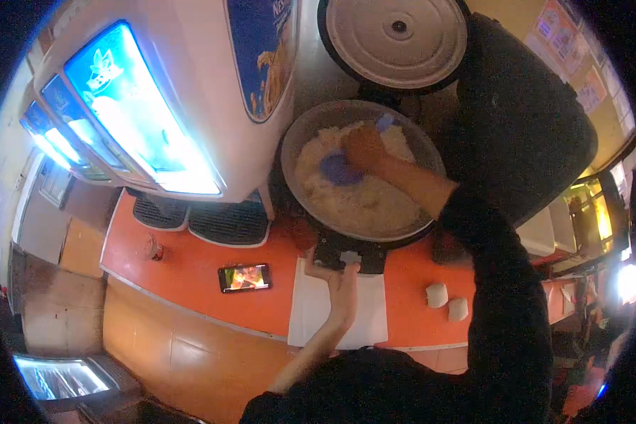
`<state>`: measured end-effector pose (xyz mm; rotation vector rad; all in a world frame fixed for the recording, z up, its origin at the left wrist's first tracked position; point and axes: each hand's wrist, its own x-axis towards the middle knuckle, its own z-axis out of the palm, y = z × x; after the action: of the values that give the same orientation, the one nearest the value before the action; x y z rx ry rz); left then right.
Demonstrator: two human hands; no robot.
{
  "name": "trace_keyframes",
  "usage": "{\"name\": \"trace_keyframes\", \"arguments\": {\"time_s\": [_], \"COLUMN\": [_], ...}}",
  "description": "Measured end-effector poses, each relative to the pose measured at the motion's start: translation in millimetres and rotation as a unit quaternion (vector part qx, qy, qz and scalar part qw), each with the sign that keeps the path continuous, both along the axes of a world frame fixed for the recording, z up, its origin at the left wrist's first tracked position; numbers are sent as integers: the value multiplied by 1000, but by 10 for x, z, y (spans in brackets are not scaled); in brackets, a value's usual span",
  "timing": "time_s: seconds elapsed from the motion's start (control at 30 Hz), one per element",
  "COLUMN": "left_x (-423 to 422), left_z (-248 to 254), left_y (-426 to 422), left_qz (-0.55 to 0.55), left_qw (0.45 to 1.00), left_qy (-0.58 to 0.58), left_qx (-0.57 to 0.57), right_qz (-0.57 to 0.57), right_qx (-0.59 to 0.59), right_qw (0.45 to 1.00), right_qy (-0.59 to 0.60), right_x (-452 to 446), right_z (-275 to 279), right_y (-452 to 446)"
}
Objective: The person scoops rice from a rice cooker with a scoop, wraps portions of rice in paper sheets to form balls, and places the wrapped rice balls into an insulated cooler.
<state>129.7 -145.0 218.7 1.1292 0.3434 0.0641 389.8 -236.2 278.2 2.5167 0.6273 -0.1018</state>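
Note:
A large round pot point(434, 159) holds what looks like white rice point(374, 205). Inside it, my right hand point(367, 150) is closed around a blue scoop point(340, 169), whose bowl rests in the rice. At the pot's front, my left hand point(340, 286) touches the dark latch point(332, 256), with thumb and fingers apart. A white sheet point(367, 311) lies under that hand on the red counter point(191, 275). The pot's round lid point(396, 42) stands raised behind it.
A drink dispenser point(261, 155) with lit panels stands at the left, drip trays point(230, 225) below. A phone point(244, 278) with a lit screen and a small glass point(154, 247) lie left of the sheet. Two pale round items point(447, 302) sit at the right. A dark bulky object point(523, 99) stands behind.

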Motion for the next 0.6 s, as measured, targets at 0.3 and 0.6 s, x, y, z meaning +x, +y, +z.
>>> {"name": "trace_keyframes", "arguments": {"time_s": [0.3,0.6], "left_x": [42,56], "left_z": [-259,-468], "left_y": [-18,54], "left_qz": [7,-107], "left_qw": [997,991], "left_qy": [-66,-30], "left_qx": [-36,-79], "right_qz": [-146,-3], "right_qx": [204,217], "right_qw": [965,965], "right_qy": [-81,-149], "right_x": [330,293], "right_z": [399,42], "right_y": [-391,-190]}}
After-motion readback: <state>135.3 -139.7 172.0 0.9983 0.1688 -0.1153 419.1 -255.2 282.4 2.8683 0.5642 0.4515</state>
